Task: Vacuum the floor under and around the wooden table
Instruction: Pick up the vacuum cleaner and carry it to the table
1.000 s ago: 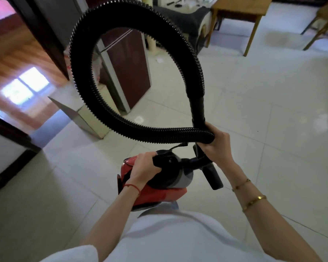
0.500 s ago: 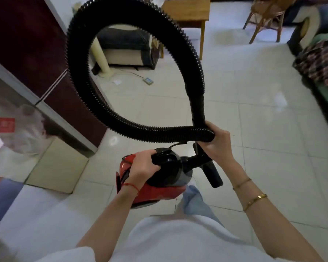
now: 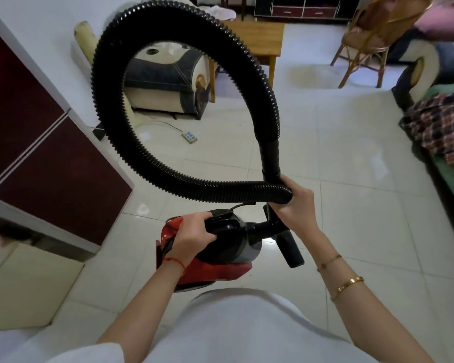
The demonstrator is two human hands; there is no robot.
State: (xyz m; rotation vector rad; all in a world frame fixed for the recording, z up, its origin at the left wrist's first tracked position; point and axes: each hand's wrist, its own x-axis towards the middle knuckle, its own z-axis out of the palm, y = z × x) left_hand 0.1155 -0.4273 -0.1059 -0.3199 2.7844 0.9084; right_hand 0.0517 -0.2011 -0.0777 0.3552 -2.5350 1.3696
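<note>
I carry a small red and black vacuum cleaner (image 3: pixel 220 268) in front of my body. My left hand (image 3: pixel 192 235) grips its black top handle. My right hand (image 3: pixel 295 205) holds the ribbed black hose (image 3: pixel 110 106), which loops up in a big circle, together with the rigid tube end (image 3: pixel 271 158). A black nozzle (image 3: pixel 290 248) hangs below my right hand. The wooden table (image 3: pixel 262 39) stands at the far side of the room, partly hidden behind the hose loop.
A dark red cabinet (image 3: pixel 37 142) juts in on the left. An armchair (image 3: pixel 165 82) stands beside the table, with a power strip (image 3: pixel 189 137) on the white tiles. A rattan chair (image 3: pixel 370 40) is at far right, a sofa with a plaid cloth (image 3: pixel 440 127) on the right.
The view has swung right and forward past the cabinet corner; the table, armchair and rattan chair are nearer. Both hands keep the same hold on the vacuum and hose.
</note>
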